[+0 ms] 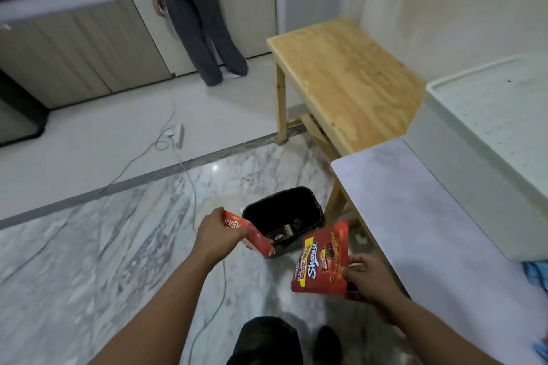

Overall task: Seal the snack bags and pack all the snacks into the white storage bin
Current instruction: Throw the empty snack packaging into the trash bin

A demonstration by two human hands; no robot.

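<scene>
The left hand grips a red snack box above the black bin. The right hand pinches a red snack bag. The white storage bin sits up-right on the counter, nearer the right hand.

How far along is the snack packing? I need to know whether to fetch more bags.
Nothing looks packed yet: the white storage bin on the table shows no snacks in the part visible. In hand: the left hand grips a red snack box above the black trash bin; the right hand holds a red snack bag. Left: sealing and packing both.
</scene>
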